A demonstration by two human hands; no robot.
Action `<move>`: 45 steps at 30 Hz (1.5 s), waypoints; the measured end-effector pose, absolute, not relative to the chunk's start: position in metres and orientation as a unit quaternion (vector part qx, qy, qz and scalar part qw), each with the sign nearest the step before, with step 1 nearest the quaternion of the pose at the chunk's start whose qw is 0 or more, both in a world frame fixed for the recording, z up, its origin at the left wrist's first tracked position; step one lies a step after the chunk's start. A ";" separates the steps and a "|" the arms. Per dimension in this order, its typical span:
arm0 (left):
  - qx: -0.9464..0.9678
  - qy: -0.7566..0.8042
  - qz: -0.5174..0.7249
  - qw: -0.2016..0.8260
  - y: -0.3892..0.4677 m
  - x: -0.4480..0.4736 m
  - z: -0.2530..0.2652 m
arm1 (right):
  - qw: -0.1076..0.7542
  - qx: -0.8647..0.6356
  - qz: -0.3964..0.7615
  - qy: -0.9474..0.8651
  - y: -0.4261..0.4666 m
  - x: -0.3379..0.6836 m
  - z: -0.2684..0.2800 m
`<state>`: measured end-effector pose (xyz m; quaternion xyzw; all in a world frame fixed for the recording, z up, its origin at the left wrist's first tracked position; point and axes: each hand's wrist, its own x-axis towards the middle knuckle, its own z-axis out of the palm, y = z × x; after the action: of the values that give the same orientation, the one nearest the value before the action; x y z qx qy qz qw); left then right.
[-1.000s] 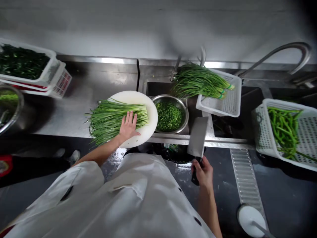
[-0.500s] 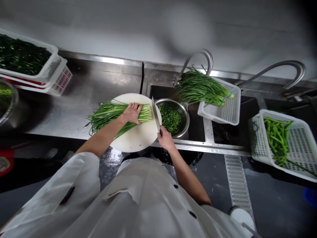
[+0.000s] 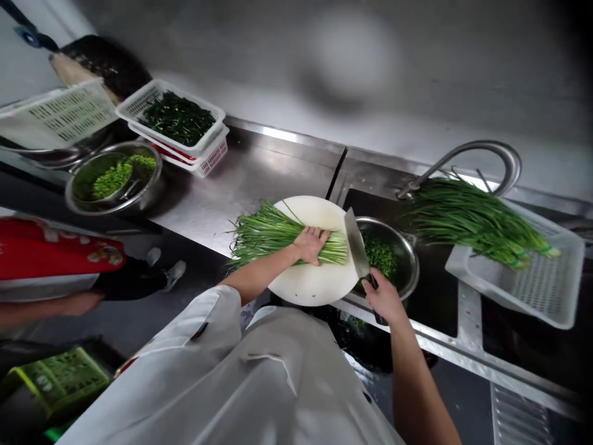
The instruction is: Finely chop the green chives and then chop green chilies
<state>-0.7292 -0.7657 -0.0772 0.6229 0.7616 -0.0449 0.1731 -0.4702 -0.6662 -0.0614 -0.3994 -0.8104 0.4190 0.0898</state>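
My left hand (image 3: pixel 311 245) is laid across a bunch of garlic chives (image 3: pixel 266 238), its thumb on the near side, holding the stalks against a round white cutting board (image 3: pixel 315 290). The pale cut ends point right. In my right hand (image 3: pixel 385 300) is the black handle of a cleaver (image 3: pixel 355 241). Its broad blade stands by the board's right edge, just beyond the stalk ends. Right beside the board, a metal bowl (image 3: pixel 416 266) holds chopped greens (image 3: pixel 380 254). The blade and my right hand cover part of the bowl.
A white basket (image 3: pixel 563 293) with more garlic chives (image 3: pixel 472 216) rests over the sink under a curved faucet (image 3: pixel 504 154). Stacked baskets (image 3: pixel 215 133) of dark greens and a metal pot (image 3: pixel 155 191) stand left on the steel counter (image 3: pixel 273 164). At left is another person in a red apron (image 3: pixel 60 250).
The view has swung left, bringing the other person and the pot into sight. The cleaver blade now shows its broad face more. My left hand remains on the garlic chives.
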 end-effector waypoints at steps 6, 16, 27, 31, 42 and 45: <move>0.610 0.774 -0.037 0.164 -0.769 -0.729 -0.068 | -0.028 -0.390 0.375 -0.840 -0.703 -0.470 -0.040; 0.608 0.781 -0.041 0.134 -0.759 -0.734 -0.067 | -0.174 -0.447 0.212 -0.851 -0.733 -0.477 0.029; 0.612 0.777 -0.050 0.139 -0.755 -0.734 -0.066 | -0.243 -0.403 0.236 -0.850 -0.728 -0.489 0.054; 0.608 0.776 -0.063 0.156 -0.751 -0.734 -0.066 | -0.245 -0.359 0.245 -0.867 -0.705 -0.493 0.065; 0.608 0.772 -0.053 0.176 -0.754 -0.735 -0.064 | -0.226 -0.439 0.247 -0.834 -0.690 -0.547 -0.024; 0.607 0.774 -0.046 0.172 -0.754 -0.735 -0.064 | -0.203 -0.437 0.237 -0.843 -0.696 -0.532 -0.009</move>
<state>-0.7345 -0.7543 -0.0643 0.6071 0.7745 -0.0464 0.1715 -0.5325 -0.6963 -0.0092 -0.4375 -0.8434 0.2366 -0.2033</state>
